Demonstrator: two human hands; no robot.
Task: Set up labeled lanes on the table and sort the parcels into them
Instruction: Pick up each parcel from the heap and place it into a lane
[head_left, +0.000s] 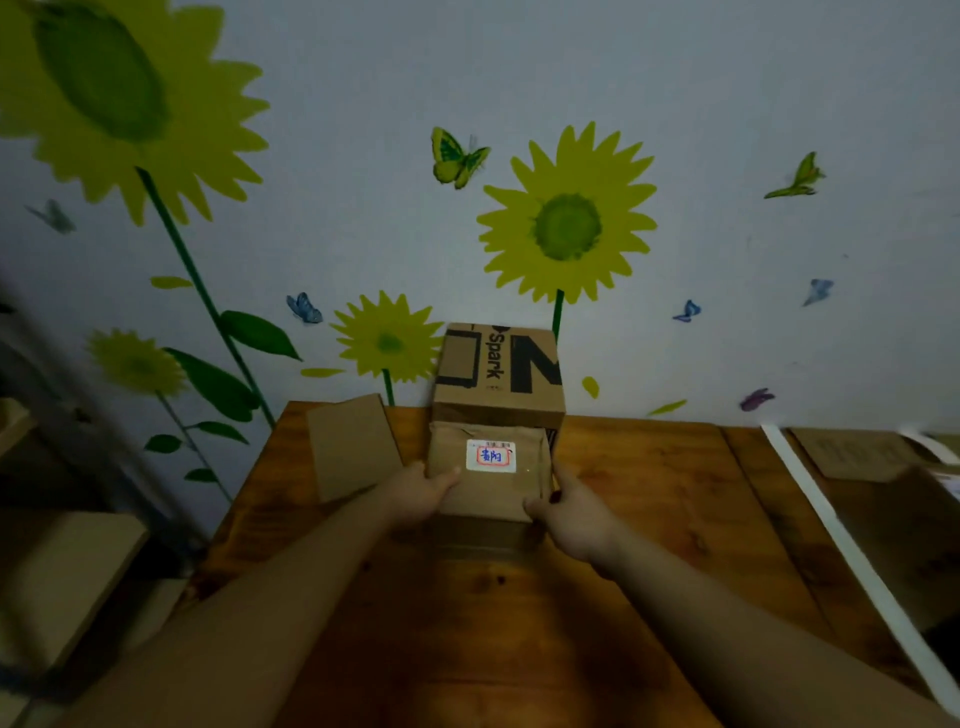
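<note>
table (654, 499), parcel (491, 496) between left hand (420, 492), right hand (570, 513)

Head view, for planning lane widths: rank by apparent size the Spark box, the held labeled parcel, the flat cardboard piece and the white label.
1. Spark box and labeled parcel: alike; parcel is nearer, so unranked.
2. Flat cardboard piece.
3. White label.

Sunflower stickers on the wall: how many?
4: huge sunflower top left; faint sunflower lower left; small sunflower left of the Spark box; large sunflower above it. More may lie outside view.
</note>
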